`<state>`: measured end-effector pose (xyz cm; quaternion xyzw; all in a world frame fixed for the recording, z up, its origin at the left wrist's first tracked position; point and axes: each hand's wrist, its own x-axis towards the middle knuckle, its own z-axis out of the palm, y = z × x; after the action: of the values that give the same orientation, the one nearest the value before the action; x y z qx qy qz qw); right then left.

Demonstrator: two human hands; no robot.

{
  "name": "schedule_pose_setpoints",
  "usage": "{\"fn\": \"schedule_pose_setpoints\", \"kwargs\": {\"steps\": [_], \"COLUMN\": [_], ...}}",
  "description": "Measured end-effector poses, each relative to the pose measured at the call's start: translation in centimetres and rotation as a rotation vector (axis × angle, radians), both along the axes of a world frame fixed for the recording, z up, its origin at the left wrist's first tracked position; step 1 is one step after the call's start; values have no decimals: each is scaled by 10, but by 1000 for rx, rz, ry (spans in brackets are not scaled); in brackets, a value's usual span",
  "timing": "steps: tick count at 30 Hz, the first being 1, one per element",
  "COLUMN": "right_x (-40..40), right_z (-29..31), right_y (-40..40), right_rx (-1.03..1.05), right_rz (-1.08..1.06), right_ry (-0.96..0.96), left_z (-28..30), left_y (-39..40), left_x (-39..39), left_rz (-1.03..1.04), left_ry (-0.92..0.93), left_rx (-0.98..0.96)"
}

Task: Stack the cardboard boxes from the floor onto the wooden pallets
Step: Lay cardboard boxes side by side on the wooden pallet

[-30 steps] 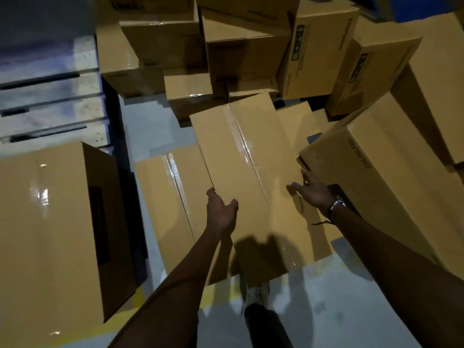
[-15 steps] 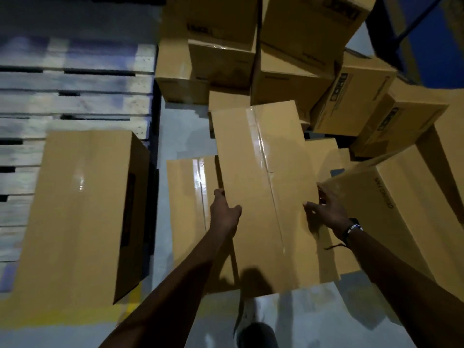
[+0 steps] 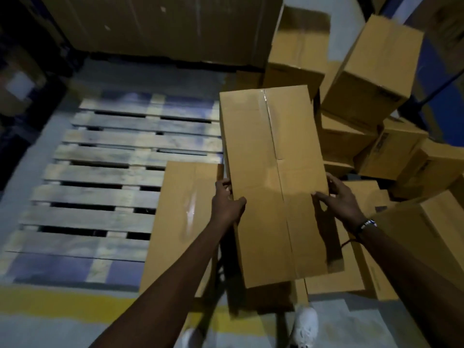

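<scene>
Fingers of the left hand (image 3: pixel 227 200) and right hand (image 3: pixel 337 198) clasp opposite long edges of a taped cardboard box (image 3: pixel 273 182), held mid-frame. Carrying step, probably; next, swing it left onto the wooden pallet (image 3: pixel 105 172) (one box (image 3: pixel 183 222) there already). Roughly seven loose boxes (image 3: pixel 371 66) crowd the right.

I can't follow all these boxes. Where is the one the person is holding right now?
In the head view, the held box sits centre-right, gripped by the left hand and right hand, just right of the wooden pallet and the box on the pallet.
</scene>
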<state>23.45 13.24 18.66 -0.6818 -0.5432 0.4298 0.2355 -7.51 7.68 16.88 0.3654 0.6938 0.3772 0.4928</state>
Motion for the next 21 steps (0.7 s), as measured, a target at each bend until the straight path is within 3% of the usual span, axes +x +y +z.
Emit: {"fn": "schedule_pose_setpoints", "kwargs": {"steps": [10,21], "right_x": [-166,-223], "right_z": [74,108], "right_y": [0,55], "right_rx": [-129,-129], "right_rz": [18,62], "right_ry": [215,246], "left_z": [90,125], "left_y": [-16,39], "left_x": [-164,-220], "left_rz": [135,133], "left_ry": [-19,-63], "left_rx": [32,28]}}
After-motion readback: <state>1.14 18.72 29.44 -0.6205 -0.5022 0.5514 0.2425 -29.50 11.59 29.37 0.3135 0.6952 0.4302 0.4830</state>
